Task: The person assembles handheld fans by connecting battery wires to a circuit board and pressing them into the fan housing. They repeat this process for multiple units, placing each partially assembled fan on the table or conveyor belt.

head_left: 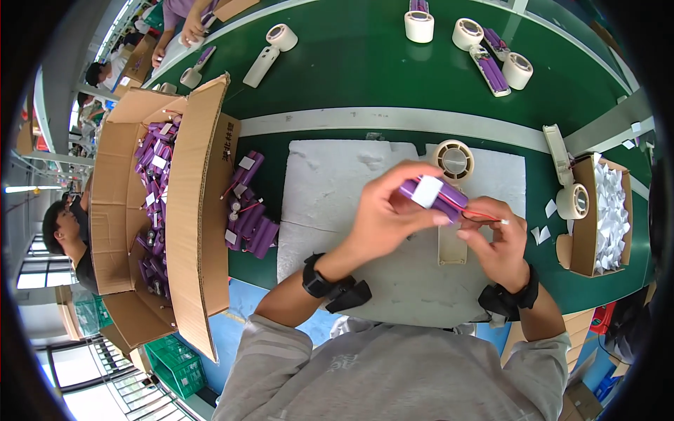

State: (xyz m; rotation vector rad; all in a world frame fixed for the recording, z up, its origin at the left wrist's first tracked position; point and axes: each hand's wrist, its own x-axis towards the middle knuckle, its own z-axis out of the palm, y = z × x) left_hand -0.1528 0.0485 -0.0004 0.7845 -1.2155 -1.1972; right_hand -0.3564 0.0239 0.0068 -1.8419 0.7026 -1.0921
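Note:
My left hand (382,217) grips a purple battery pack (449,203) with a white label, holding it above the work pad. Red and dark wires run from the pack's right end to a small white connector (504,222). My right hand (502,238) is closed, with thumb and fingers pinching around these wires beside the pack. Beneath the hands lies a cream handheld fan housing (452,252), its round grille head (453,161) facing up. Part of the housing is hidden by the pack and fingers. A white foam pad (333,189) supports it.
Left stands a cardboard box (189,203) of purple packs; several loose packs (253,228) lie beside it. A smaller box (581,238) of white pieces and another fan (572,201) are right. More fans (263,59) rest on the green conveyor (337,77). A co-worker's hands (191,31) are far left.

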